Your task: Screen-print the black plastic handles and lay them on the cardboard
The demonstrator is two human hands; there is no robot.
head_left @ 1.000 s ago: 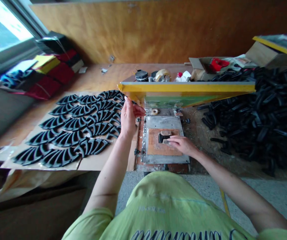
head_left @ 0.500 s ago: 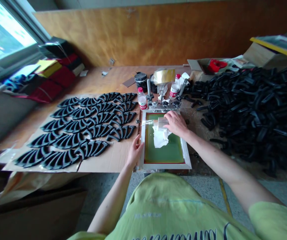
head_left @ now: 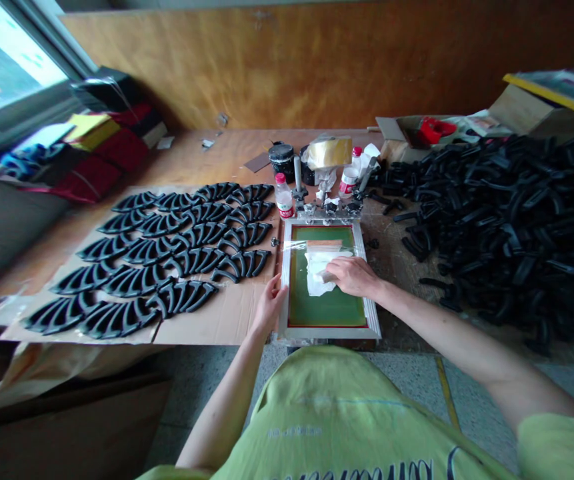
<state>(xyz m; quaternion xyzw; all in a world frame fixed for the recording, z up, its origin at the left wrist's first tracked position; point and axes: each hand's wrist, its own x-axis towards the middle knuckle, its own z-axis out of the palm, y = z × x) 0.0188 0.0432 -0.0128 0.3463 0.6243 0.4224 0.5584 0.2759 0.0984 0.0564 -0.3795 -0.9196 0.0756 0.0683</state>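
A screen-printing workshop, shown by the silkscreen frame (head_left: 329, 332).

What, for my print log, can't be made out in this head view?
All in the head view:
The white cloth or paper: its material is unclear, and the right hand hides part of it.
The red-capped bottle: its label is too small to read.
The black lidded tub: its lid hides the contents.
The yellow-edged frame: the picture's right edge cuts it off.
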